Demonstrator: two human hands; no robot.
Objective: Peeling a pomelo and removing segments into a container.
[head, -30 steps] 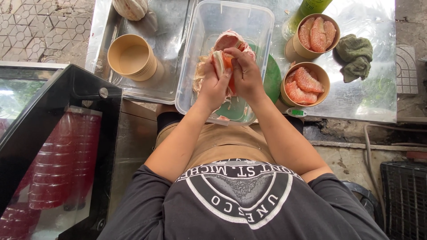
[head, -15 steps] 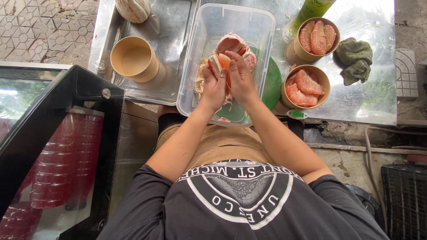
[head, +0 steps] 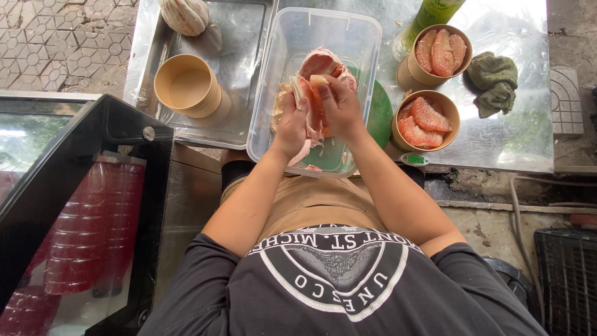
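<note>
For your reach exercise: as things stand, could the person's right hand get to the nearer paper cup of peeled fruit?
Probably yes. The right hand grips a fruit segment over the plastic tub; the nearer cup stands just beyond the tub wall, nothing between, though the hand is occupied.

The person wears a dark grey short-sleeved T-shirt (head: 336, 286) with a round white-outlined emblem printed on the chest, tan trousers or perhaps an apron over the lap (head: 311, 202), bare forearms, and what may be a ring on the right hand (head: 341, 109)
</note>
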